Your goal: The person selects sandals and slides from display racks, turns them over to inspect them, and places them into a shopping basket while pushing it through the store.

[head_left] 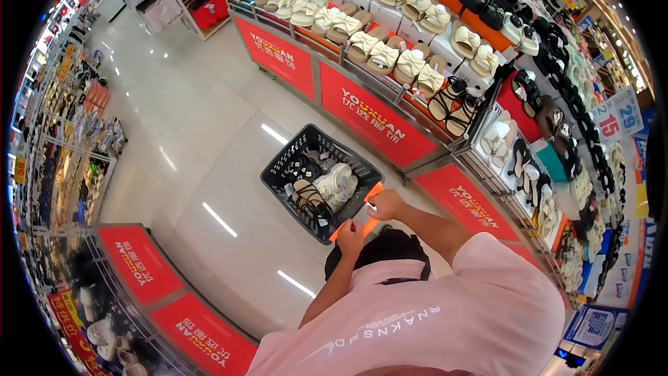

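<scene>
A dark grey shopping basket [278, 186] is in front of me, with black strappy sandals [311, 198], white shoes [337, 186] and smaller dark items inside. An orange handle [371, 223] runs along its near side. My left hand [350, 235] is closed round the lower left end of the handle. Further right, my right hand [386, 204] grips the handle near its upper end, with a small white patch beside the fingers.
A red-panelled display [365, 115] loaded with cream and black sandals runs along the front and right. More red-panelled bins [141, 262] with shoes stand at lower left. Racks of small goods [73, 160] line the far left. Glossy tiled floor [188, 125] lies between.
</scene>
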A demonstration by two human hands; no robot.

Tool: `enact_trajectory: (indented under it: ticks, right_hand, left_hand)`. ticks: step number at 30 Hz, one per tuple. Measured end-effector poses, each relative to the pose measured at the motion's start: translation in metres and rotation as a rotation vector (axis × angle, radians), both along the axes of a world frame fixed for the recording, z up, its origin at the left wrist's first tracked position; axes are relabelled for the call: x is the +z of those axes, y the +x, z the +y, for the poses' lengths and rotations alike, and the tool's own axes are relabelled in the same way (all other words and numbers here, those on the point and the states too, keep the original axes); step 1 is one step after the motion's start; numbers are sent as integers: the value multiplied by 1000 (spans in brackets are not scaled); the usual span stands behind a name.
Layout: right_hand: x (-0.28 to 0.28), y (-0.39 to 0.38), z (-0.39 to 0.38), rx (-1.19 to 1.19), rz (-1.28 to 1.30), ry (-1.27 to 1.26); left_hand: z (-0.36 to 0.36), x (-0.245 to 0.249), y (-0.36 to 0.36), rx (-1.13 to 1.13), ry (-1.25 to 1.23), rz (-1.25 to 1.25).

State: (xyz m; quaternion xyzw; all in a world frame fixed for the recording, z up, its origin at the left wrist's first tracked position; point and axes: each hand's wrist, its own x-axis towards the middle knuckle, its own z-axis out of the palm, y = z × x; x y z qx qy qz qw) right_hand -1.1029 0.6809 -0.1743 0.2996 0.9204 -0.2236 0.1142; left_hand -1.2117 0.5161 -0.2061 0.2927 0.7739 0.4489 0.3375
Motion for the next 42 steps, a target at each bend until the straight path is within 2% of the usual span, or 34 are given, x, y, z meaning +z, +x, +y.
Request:
enact_trajectory:
  ticks: [8, 15, 16, 23, 27, 32, 36, 42]
  right_hand:
    - [-5, -47, 21, -57, 95, -23]
    - [-10, -86, 38, -116, 197, -94]
    - [-4, -94, 43, -89, 109, -105]
    - [0, -134, 75, -98, 181, -159]
    - [-7, -160, 88, -115, 163, -187]
    - [-4, -188, 105, -108, 139, -220]
    - [-9, -210, 113, -118, 267, -145]
    - [-20, -258, 133, -27, 121, -149]
  left_hand:
    - [24, -1, -51, -16, 26, 130]
    - [41, -34, -95, 40, -3, 198]
    - [42, -33, -104, 7, -9, 147]
    - [79, -11, -146, -27, -161, 212]
    - [93, -17, -175, -108, -198, 229]
    - [107, -20, -204, -104, -241, 201]
    - [117, -14, -225, -110, -263, 202]
    - [137, -11, -266, -163, -170, 261]
